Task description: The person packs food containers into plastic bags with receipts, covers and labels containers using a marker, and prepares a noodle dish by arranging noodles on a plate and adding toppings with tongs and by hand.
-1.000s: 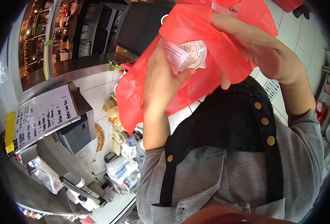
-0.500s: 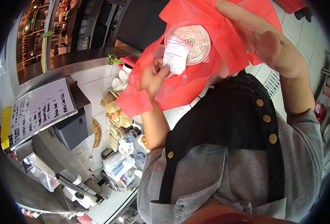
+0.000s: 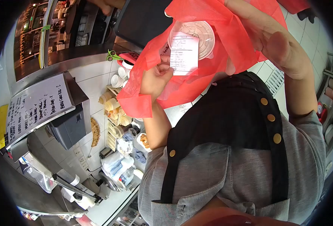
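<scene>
A red bag (image 3: 151, 64) of thin cloth-like material hangs open in front of my chest. Inside its mouth shows a round clear-lidded container (image 3: 206, 34). My left hand (image 3: 157, 81) is closed, pinching the lower left corner of a white printed slip (image 3: 184, 56), which lies flat to view over part of the lid. A flap of the bag drapes over my left wrist. On the other side my right hand (image 3: 266, 35) holds the bag from the right, its palm turned up and several fingers partly hidden by the red material.
A dark tray (image 3: 144, 22), green-handled scissors (image 3: 113, 55) and white cups (image 3: 117, 81) are beyond the bag. A handwritten sheet (image 3: 42, 107) stands at left. Another person's hand (image 3: 103, 5) shows at the top. Squeeze bottles (image 3: 107, 98) stand below the cups.
My left hand has drawn back from the bag's inside and now pinches the slip, which has turned upright and flat to view. More of the lid shows. Another person's hand has appeared at the top.
</scene>
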The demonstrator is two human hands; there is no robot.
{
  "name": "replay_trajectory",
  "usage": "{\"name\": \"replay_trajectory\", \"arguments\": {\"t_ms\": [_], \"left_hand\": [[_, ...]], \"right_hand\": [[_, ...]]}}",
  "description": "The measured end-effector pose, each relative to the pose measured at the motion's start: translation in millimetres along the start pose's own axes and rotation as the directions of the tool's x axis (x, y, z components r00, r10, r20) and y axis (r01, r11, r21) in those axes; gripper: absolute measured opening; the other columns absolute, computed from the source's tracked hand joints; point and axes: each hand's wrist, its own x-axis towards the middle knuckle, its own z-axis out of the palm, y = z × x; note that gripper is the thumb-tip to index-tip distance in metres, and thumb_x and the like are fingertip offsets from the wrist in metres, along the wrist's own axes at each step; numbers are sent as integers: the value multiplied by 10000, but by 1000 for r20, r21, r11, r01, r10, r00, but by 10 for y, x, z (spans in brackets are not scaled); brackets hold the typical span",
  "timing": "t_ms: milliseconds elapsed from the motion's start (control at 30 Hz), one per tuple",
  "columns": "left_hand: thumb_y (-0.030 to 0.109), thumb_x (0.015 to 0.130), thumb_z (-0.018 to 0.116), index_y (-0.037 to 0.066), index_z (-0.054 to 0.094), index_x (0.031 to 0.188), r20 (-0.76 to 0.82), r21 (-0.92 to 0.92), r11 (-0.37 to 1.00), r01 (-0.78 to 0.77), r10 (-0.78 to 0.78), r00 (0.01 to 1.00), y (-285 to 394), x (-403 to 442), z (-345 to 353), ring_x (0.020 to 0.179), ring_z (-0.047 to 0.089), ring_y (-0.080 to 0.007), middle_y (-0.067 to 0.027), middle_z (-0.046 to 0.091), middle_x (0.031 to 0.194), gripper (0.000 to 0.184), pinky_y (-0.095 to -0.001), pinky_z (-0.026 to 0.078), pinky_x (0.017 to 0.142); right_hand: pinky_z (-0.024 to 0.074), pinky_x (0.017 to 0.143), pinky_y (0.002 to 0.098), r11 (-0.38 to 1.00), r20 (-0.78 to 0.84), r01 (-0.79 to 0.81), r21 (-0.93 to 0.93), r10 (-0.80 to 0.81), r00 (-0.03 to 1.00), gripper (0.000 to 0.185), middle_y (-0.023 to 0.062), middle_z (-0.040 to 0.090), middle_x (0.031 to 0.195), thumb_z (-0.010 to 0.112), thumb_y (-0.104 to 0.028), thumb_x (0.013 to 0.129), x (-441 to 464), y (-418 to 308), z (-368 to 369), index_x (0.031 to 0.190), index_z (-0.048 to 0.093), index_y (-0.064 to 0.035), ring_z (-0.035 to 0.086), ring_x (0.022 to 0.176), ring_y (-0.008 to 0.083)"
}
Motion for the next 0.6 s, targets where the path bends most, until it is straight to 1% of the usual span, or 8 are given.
{"name": "replay_trajectory", "arguments": {"t_ms": [67,167,267,300,367,467,567,600], "left_hand": [[-156,875,561,-88,523,1200,11,18,1000,15,-15,1000,-32,7,-23,965,667,-149,-128,596,1163,334,-272,505,889],[-159,874,558,-87,517,1213,16,39,999,28,-28,999,-58,9,-31,967,670,-153,-132,596,1167,349,-274,507,889],[-158,875,557,-84,520,1211,14,43,999,27,-28,1000,-63,9,-31,971,670,-157,-131,602,1165,346,-277,507,890],[-157,877,556,-84,523,1208,17,46,999,30,-30,999,-65,9,-31,973,669,-158,-131,605,1163,341,-277,506,891],[-153,879,556,-85,525,1206,15,36,999,27,-27,1000,-84,15,-32,979,669,-159,-130,609,1162,336,-278,506,896],[-149,882,555,-87,528,1203,11,30,999,27,-28,1000,-73,12,-28,989,667,-160,-130,613,1161,328,-281,506,903],[-152,881,554,-89,528,1204,13,34,999,27,-28,1000,-99,18,-40,992,667,-160,-132,616,1162,330,-283,508,906],[-154,880,554,-89,528,1206,19,34,999,23,-24,1000,-110,21,-43,991,668,-160,-134,617,1163,333,-284,510,906]], "right_hand": [[453,1051,333,1000,-24,1,5,-1,1000,756,176,419,1453,635,-365,977,8,-9,3,1580,271,-90,576,1169,283],[462,1041,329,998,69,67,12,-67,995,734,181,434,1436,631,-349,982,24,10,-30,1577,283,-96,585,1156,282],[471,1032,323,998,15,27,-51,-26,1000,711,182,449,1426,620,-343,993,-52,-3,-16,1576,291,-102,584,1162,282],[476,1026,323,998,-65,-24,-55,20,998,704,179,457,1418,615,-341,997,-51,-77,56,1576,291,-104,586,1158,280],[482,1020,323,996,-144,-74,-55,65,987,698,177,465,1409,610,-338,1001,-39,-100,91,1576,291,-105,589,1154,277],[501,976,293,999,-80,-3,-53,-2,997,684,160,479,1387,607,-315,1008,-42,-12,14,1574,291,-99,591,1129,253],[518,923,258,998,6,-62,-2,62,998,647,144,482,1367,592,-274,1021,-73,49,-93,1570,297,-99,588,1096,228],[520,908,244,1000,44,-8,-8,8,999,625,139,483,1355,577,-258,1028,-26,72,-94,1567,301,-102,584,1085,224]]}}
